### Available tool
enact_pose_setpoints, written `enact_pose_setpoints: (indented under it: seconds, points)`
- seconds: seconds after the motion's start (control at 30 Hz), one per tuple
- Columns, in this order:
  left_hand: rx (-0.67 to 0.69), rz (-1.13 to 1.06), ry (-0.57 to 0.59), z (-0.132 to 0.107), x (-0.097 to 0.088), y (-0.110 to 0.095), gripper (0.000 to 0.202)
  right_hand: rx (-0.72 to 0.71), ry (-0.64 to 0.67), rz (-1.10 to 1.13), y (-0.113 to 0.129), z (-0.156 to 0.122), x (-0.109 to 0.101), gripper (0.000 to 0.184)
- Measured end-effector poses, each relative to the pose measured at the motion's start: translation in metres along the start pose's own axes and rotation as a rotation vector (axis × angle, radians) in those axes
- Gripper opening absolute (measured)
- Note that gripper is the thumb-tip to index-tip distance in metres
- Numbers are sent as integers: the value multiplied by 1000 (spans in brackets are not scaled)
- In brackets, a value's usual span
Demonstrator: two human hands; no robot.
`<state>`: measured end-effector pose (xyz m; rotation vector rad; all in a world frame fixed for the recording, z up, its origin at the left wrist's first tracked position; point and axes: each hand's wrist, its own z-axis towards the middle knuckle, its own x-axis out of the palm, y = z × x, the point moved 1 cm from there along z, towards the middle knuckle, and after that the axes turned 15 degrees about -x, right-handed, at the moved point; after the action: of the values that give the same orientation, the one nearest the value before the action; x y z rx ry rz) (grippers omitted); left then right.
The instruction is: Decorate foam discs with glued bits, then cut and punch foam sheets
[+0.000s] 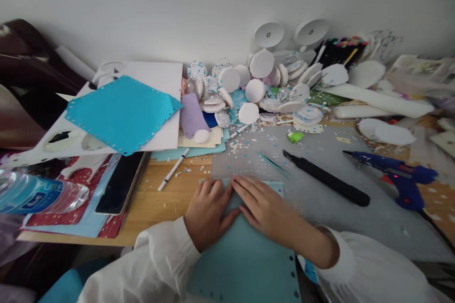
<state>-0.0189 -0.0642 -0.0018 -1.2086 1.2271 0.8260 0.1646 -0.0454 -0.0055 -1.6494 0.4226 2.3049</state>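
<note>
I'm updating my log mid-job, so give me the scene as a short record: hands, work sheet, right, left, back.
Left hand: on the pale teal paper sheet, fingers bent
Right hand: on the same sheet, right beside the left
Sheet edge: small holes along its right side
Right: long, slender black tool; blue plastic glue gun, small red light showing
Left: bright blue paper with edge holes; black phone; clear plastic bottle, blue label
Back: heaped white round discs
</note>
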Motion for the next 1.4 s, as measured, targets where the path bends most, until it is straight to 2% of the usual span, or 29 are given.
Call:
enact_pose_setpoints:
  seconds: [0.17, 0.3, 0.6, 0.77, 0.9, 1.07, 1.17, 1.27, 1.33, 1.4]
  points:
    - [28, -24, -132, -8, 7, 6, 65, 65, 89, 12, 0, -24, 1, 48]
    - [-26, 61, -220, -19, 8, 13, 66, 141, 123, -12, -3, -48, -5, 50]
    - [-87, 202, -304, -31, 4, 24, 67, 279, 38, -8, 1, -70, -6, 50]
    - [-69, 191, -262, -27, -2, 28, 69, 281, -40, -8, 7, -67, -3, 47]
    - [-54, 207, -250, -10, -10, 38, 59, 287, -138, -11, 12, -65, -4, 40]
    - [-45, 258, -163, 11, -26, 46, 52, 329, -116, -19, 25, -64, 0, 50]
    - [-14, 231, -71, 2, -36, 33, 55, 364, -104, -60, 35, -63, 6, 51]
    - [56, 102, 55, -15, -34, 7, 69, 352, -106, -85, 39, -61, 6, 46]
    - [48, 45, 133, -22, -27, -6, 76, 345, -123, -67, 34, -61, 0, 41]
    - [61, 11, 199, -21, -21, -10, 86, 361, -157, -59, 19, -60, -9, 35]
